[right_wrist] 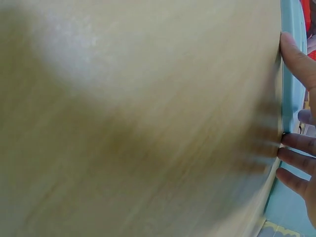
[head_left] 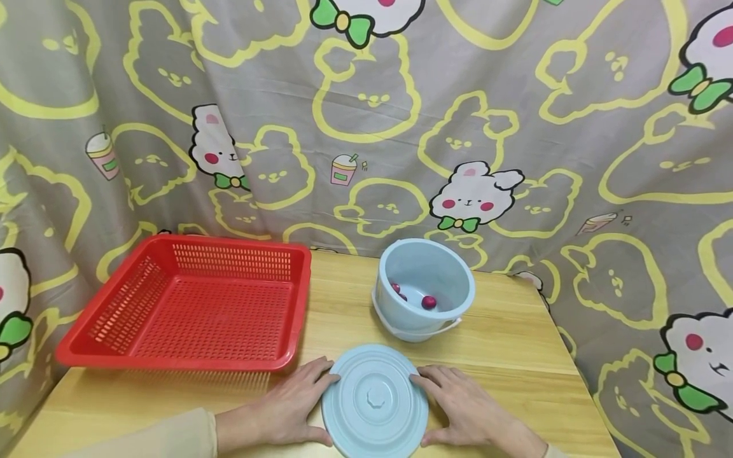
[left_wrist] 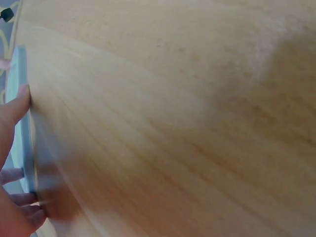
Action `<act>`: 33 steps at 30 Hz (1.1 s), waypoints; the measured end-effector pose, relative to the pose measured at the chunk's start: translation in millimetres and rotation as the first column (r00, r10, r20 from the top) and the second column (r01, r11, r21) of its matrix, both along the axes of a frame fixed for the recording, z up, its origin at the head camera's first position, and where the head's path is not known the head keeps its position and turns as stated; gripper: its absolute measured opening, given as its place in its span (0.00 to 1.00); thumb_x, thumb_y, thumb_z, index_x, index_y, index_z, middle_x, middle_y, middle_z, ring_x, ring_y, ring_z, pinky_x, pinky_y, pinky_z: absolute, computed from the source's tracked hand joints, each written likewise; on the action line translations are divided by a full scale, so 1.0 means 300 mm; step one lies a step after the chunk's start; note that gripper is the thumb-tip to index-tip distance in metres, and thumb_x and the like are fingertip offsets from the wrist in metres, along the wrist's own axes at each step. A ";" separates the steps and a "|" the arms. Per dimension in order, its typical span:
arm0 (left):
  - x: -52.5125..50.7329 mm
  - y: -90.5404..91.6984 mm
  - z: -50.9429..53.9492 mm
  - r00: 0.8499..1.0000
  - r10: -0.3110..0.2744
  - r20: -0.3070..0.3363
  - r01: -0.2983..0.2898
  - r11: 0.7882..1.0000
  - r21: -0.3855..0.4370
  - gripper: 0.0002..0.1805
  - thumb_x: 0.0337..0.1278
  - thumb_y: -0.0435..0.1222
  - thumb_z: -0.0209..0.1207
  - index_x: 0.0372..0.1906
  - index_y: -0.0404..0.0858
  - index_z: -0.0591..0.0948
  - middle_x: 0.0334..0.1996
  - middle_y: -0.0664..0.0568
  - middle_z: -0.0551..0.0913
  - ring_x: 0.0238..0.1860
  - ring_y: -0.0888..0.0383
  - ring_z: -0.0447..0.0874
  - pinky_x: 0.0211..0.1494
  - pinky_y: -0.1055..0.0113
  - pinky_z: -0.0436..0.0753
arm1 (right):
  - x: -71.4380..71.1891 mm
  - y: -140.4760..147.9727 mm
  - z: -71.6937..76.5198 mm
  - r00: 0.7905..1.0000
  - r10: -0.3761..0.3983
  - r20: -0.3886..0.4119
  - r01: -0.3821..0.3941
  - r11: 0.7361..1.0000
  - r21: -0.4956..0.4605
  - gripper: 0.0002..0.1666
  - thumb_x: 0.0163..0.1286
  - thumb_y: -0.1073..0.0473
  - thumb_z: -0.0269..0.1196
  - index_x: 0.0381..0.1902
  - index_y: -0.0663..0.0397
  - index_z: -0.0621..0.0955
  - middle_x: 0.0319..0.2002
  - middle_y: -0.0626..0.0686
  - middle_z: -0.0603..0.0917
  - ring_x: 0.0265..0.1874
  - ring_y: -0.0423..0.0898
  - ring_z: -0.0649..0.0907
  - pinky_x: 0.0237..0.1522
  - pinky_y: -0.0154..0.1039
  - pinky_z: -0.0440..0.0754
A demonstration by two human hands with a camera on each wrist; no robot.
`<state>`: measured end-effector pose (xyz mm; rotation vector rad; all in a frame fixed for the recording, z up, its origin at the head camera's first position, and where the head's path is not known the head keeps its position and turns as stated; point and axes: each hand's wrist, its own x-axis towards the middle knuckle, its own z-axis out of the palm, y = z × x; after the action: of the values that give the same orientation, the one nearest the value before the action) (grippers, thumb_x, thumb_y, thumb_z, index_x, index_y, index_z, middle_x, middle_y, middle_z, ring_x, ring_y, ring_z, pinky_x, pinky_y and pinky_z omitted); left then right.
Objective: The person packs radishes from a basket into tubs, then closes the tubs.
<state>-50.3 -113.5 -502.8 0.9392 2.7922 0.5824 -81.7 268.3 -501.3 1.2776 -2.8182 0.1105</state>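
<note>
A round light-blue lid (head_left: 375, 399) with a small raised knob lies flat on the wooden table, knob side up. On its left edge, the left hand (head_left: 289, 401) rests with fingers spread and fingertips touching the rim. The right hand (head_left: 466, 407) touches the opposite edge in much the same way, its thumb nearer the front. Both wrist views show the thumb and fingers along the lid's rim, close to the tabletop. Behind the lid stands a light-blue bucket (head_left: 392, 318), uncovered, with a few dark red round fruits (head_left: 429, 302) at the bottom.
A red perforated plastic basket (head_left: 223, 364) stands on the left of the wooden table (head_left: 515, 356), its front overhanging slightly above the surface. The bucket's white handle (head_left: 435, 331) hangs down at its front. A patterned grey curtain (head_left: 389, 95) surrounds the table's back and sides.
</note>
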 end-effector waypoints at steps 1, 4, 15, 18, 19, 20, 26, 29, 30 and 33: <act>-0.001 0.000 -0.002 1.000 0.003 0.001 -0.003 1.000 0.005 0.59 0.45 0.76 0.66 0.74 0.40 0.72 0.75 0.41 0.70 0.77 0.41 0.69 0.76 0.41 0.77 | 0.000 0.000 0.001 1.000 -0.004 0.011 0.004 1.000 -0.002 0.63 0.53 0.09 0.58 0.74 0.43 0.74 0.68 0.47 0.79 0.65 0.46 0.80 0.64 0.53 0.86; -0.002 -0.001 -0.010 1.000 0.010 -0.002 -0.010 1.000 0.024 0.59 0.44 0.76 0.66 0.73 0.40 0.73 0.75 0.41 0.70 0.76 0.42 0.70 0.76 0.42 0.78 | -0.002 -0.001 0.004 0.999 -0.014 0.039 0.014 1.000 -0.004 0.63 0.52 0.09 0.58 0.74 0.43 0.74 0.69 0.47 0.78 0.66 0.47 0.80 0.64 0.54 0.86; -0.006 -0.004 -0.025 1.000 0.016 -0.017 -0.014 0.996 0.085 0.57 0.40 0.75 0.67 0.70 0.41 0.76 0.73 0.44 0.73 0.74 0.44 0.73 0.75 0.43 0.78 | 0.004 0.003 0.002 0.997 -0.041 0.072 0.044 0.999 -0.033 0.61 0.52 0.10 0.60 0.74 0.38 0.74 0.69 0.46 0.78 0.67 0.48 0.81 0.64 0.56 0.86; -0.006 -0.005 -0.028 1.000 0.014 -0.024 -0.011 0.995 0.099 0.56 0.40 0.75 0.67 0.70 0.41 0.76 0.73 0.44 0.74 0.74 0.44 0.73 0.75 0.43 0.78 | 0.006 0.004 0.000 0.997 -0.041 0.066 0.044 0.998 -0.044 0.61 0.51 0.10 0.60 0.74 0.38 0.74 0.69 0.45 0.78 0.66 0.47 0.81 0.63 0.55 0.86; -0.006 -0.006 -0.029 0.999 0.013 -0.029 -0.010 0.995 0.102 0.56 0.40 0.75 0.67 0.69 0.42 0.76 0.73 0.44 0.74 0.74 0.44 0.74 0.75 0.43 0.78 | 0.006 0.003 -0.001 0.997 -0.042 0.066 0.045 0.998 -0.047 0.61 0.51 0.10 0.61 0.74 0.38 0.74 0.69 0.45 0.78 0.66 0.46 0.81 0.62 0.55 0.86; -0.007 -0.006 -0.031 0.999 0.013 -0.036 -0.009 0.994 0.106 0.56 0.40 0.75 0.67 0.69 0.42 0.77 0.73 0.45 0.74 0.74 0.44 0.74 0.75 0.43 0.79 | 0.006 0.003 0.000 0.997 -0.043 0.068 0.046 0.998 -0.050 0.61 0.51 0.10 0.61 0.74 0.37 0.74 0.68 0.44 0.78 0.66 0.46 0.81 0.62 0.54 0.87; -0.007 -0.010 -0.042 0.998 0.010 -0.070 0.000 0.990 0.140 0.54 0.39 0.75 0.68 0.67 0.44 0.78 0.72 0.46 0.74 0.73 0.46 0.74 0.73 0.44 0.80 | 0.009 0.005 0.005 0.995 -0.043 0.086 0.049 0.997 -0.065 0.59 0.52 0.11 0.63 0.74 0.37 0.74 0.69 0.45 0.78 0.66 0.46 0.81 0.62 0.54 0.87; -0.008 -0.011 -0.046 0.996 0.007 -0.084 0.006 0.988 0.154 0.53 0.39 0.75 0.68 0.66 0.44 0.78 0.72 0.47 0.75 0.73 0.47 0.74 0.73 0.44 0.81 | 0.009 0.005 0.006 0.994 -0.041 0.098 0.048 0.996 -0.069 0.59 0.51 0.12 0.64 0.74 0.36 0.74 0.70 0.45 0.78 0.66 0.46 0.81 0.62 0.55 0.86; -0.008 -0.011 -0.047 0.996 0.007 -0.091 0.008 0.988 0.157 0.53 0.39 0.75 0.68 0.66 0.44 0.79 0.72 0.47 0.75 0.73 0.47 0.75 0.72 0.45 0.81 | 0.009 0.006 0.006 0.994 -0.041 0.103 0.049 0.996 -0.070 0.59 0.51 0.12 0.64 0.74 0.36 0.74 0.70 0.45 0.78 0.66 0.46 0.81 0.62 0.55 0.86; -0.009 -0.011 -0.048 0.994 0.006 -0.106 0.011 0.987 0.162 0.52 0.39 0.75 0.68 0.65 0.45 0.79 0.71 0.47 0.75 0.72 0.47 0.75 0.72 0.45 0.82 | 0.008 0.006 0.006 0.991 -0.049 0.127 0.059 0.995 -0.079 0.59 0.50 0.12 0.65 0.74 0.34 0.74 0.71 0.45 0.77 0.66 0.46 0.80 0.62 0.55 0.86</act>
<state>-53.1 -116.9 -517.1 1.0328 2.8719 0.7919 -79.4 270.3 -499.5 1.2176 -2.9151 0.3120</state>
